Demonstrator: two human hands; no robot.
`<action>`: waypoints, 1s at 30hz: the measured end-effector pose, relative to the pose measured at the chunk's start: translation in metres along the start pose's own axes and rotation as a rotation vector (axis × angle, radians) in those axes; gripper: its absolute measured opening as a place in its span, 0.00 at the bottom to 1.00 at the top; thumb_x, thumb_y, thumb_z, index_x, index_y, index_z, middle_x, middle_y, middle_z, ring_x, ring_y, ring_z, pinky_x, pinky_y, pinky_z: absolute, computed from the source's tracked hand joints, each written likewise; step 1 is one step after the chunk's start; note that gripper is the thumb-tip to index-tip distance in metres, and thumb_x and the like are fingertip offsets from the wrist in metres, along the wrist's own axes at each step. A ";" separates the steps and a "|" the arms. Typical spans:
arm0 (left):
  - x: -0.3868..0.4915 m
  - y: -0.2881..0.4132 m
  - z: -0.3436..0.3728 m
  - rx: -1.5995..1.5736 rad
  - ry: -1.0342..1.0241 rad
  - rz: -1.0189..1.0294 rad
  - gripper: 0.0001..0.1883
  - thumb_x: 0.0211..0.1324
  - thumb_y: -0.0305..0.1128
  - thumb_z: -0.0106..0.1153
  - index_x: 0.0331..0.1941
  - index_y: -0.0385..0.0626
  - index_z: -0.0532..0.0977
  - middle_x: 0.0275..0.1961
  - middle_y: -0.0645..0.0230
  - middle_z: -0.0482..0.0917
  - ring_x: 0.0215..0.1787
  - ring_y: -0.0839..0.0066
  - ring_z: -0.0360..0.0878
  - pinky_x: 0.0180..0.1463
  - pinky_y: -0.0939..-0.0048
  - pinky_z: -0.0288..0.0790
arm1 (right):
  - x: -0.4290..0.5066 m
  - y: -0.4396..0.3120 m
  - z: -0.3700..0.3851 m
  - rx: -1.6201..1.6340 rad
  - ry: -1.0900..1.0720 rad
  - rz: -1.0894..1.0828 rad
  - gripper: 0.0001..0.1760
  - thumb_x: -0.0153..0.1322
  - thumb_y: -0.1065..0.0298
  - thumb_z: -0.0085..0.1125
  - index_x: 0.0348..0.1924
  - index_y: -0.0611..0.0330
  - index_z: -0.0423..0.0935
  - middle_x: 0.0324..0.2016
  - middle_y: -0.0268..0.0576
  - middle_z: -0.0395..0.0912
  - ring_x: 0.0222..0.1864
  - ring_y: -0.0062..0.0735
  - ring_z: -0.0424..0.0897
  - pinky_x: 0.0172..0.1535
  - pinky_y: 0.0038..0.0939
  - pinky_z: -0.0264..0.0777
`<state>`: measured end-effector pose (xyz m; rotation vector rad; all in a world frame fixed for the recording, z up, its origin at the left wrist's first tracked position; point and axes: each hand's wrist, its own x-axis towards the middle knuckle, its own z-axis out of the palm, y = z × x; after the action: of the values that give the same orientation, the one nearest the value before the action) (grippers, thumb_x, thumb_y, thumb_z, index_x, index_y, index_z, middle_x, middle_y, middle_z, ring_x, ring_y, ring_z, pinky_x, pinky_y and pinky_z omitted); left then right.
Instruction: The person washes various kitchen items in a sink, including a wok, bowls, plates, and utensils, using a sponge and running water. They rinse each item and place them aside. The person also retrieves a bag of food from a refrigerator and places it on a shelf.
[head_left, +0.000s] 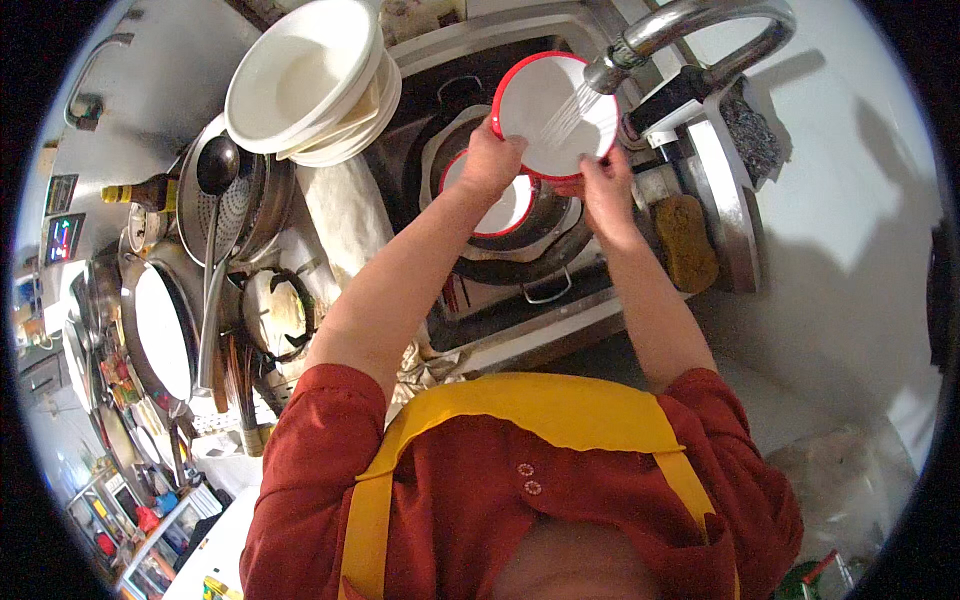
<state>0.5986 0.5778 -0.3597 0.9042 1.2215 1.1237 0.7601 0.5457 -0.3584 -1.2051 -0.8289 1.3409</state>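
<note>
A white bowl with a red rim (555, 112) is held tilted between my two hands above the sink. My left hand (495, 157) grips its lower left edge, and my right hand (606, 184) grips its lower right edge. Water sprays into it from the metal faucet (604, 75). Beneath my hands, another red-rimmed white bowl (511, 206) rests in nested round pans (487, 268) in the dark sink (480, 319). My left forearm covers part of that lower bowl.
White bowls and plates (300, 82) are stacked left of the sink. Beyond them lie a perforated strainer (196, 217), a black ladle (217, 166), a frying pan (159, 330) and a gas burner (276, 311). A sponge (684, 244) sits on the right ledge, with steel wool (750, 135) farther back.
</note>
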 end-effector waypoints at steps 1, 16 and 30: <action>0.002 0.002 -0.004 0.218 0.016 0.128 0.22 0.52 0.18 0.48 0.54 0.35 0.70 0.48 0.55 0.80 0.49 0.62 0.80 0.51 0.65 0.74 | 0.001 0.009 0.011 0.186 0.063 0.133 0.20 0.69 0.76 0.53 0.55 0.63 0.64 0.42 0.49 0.76 0.32 0.43 0.82 0.27 0.37 0.82; 0.002 0.032 -0.080 0.617 -0.157 -0.396 0.19 0.49 0.27 0.54 0.48 0.32 0.75 0.38 0.53 0.82 0.40 0.59 0.83 0.38 0.57 0.78 | 0.074 0.007 0.010 -0.531 -0.493 0.232 0.20 0.67 0.70 0.61 0.52 0.66 0.74 0.42 0.48 0.80 0.41 0.33 0.80 0.43 0.31 0.75; -0.022 -0.022 0.020 1.621 -0.035 0.489 0.47 0.54 0.58 0.54 0.69 0.39 0.51 0.73 0.51 0.49 0.74 0.56 0.48 0.72 0.52 0.50 | 0.010 -0.021 -0.002 -1.085 -0.196 0.010 0.17 0.60 0.75 0.53 0.42 0.73 0.75 0.36 0.69 0.77 0.44 0.66 0.76 0.48 0.45 0.71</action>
<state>0.6217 0.5521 -0.3724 2.4840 1.8670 0.2006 0.7686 0.5580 -0.3412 -1.8883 -1.8143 1.0000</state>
